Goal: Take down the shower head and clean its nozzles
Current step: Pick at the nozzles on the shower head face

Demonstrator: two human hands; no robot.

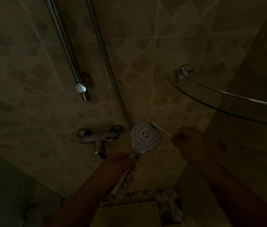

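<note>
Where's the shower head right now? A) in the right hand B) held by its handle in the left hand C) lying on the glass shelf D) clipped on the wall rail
B: the left hand grips the handle of the shower head, nozzle face toward the camera.

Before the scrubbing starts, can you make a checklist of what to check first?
1. Shower head off its holder: ok.
2. Left hand grips the handle: ok.
3. Nozzles face the camera: ok.
4. Right hand beside the head, fingers curled, anything in it: cannot tell.
5. Hose attached and free of the tap: cannot tell.
6. Enough light to see dirt in the nozzles: not ok.
</note>
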